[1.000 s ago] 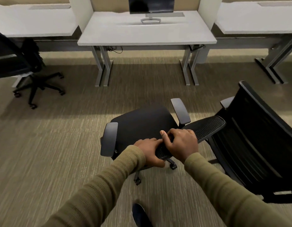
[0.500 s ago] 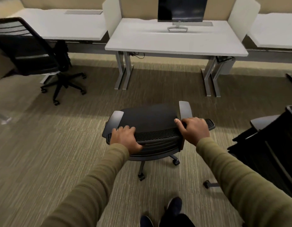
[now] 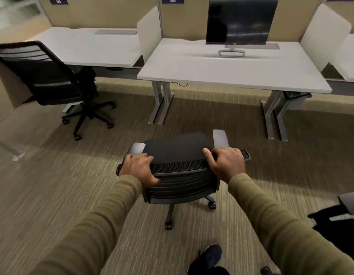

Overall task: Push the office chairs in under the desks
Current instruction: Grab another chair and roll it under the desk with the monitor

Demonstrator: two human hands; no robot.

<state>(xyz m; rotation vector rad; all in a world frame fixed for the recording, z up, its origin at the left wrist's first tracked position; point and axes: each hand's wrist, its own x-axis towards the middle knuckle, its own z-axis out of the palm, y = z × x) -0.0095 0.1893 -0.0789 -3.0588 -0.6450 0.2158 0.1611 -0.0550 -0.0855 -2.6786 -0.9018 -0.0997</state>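
Note:
A black office chair (image 3: pixel 178 147) with grey armrests stands on the carpet right in front of me, its seat facing a white desk (image 3: pixel 221 76). My left hand (image 3: pixel 139 168) grips the left end of the chair's mesh backrest top. My right hand (image 3: pixel 224 162) grips the right end of the same edge. The chair sits a short way back from the desk's front edge, roughly in line with the gap between the grey desk legs (image 3: pixel 161 104).
A monitor (image 3: pixel 239 22) stands at the back of the desk. Another black chair (image 3: pixel 51 80) stands at the left desk (image 3: pixel 89 46). Part of a third chair (image 3: pixel 344 213) shows at the right edge. White dividers (image 3: pixel 149 30) separate the desks. My shoe (image 3: pixel 209 257) is below.
My hands moved from close together on the backrest to its two ends. The chair turned to face the desk and rolled toward it. The right-hand chair slid out of view.

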